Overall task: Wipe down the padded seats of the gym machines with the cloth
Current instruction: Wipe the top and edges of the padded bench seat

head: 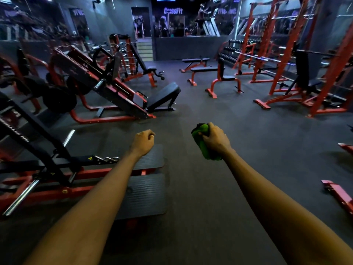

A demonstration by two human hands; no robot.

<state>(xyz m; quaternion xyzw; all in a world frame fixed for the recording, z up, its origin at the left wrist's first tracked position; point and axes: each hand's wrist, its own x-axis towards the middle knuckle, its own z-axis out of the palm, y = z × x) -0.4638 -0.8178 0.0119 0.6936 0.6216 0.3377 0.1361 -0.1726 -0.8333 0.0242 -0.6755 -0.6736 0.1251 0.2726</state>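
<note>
My right hand (214,139) grips a bunched green cloth (205,148), held out in front of me over the dark floor. To its left, my left hand (143,142) is curled into a loose fist with nothing in it, above the ribbed black foot plates (147,194) of a red machine. The black padded seat (164,95) of a leg press slopes up ahead on the left, beyond both hands. Flat padded benches (204,69) and a small seat with a backrest (227,77) stand farther off, centre right.
A red and black plate-loaded machine (38,169) fills the near left. Red racks (286,54) and a dumbbell rack (235,50) line the right wall. Red frame feet (338,194) jut in low on the right. Open dark floor (200,115) runs between the machines toward stairs (145,50).
</note>
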